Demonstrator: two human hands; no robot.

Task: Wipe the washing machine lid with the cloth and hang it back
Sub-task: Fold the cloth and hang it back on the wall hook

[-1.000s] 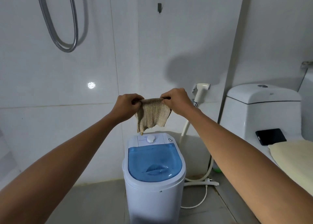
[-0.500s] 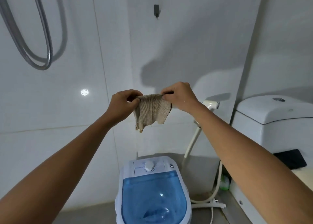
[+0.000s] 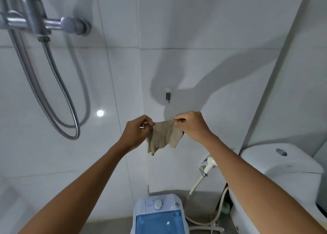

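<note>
Two hands hold the cloth [image 3: 164,136] by its top edge, stretched between them in front of the white tiled wall [image 3: 212,30]. Left hand [image 3: 136,133] pinches the upper left corner, fingers curled tight around it; right hand [image 3: 192,125] pinches the upper right corner between thumb and curled fingers. Cloth is beige, ribbed, and hangs down slack from both grips, lower edge uneven, one corner drooping lowest on the left side. Both arms reach up and forward, forearms converging toward the cloth, wrists raised. Cloth sits just below the small dark hook [image 3: 168,96] on the wall, apart from it, not touching. Washer [image 3: 159,216] stands well below the hands at the bottom edge, white body, blue translucent lid [image 3: 159,223] closed, round knob near its back panel. Small print beside the knob is too blurred to read. Toilet tank [image 3: 283,163] at right, shower hose [image 3: 53,92] looping at left.
</note>
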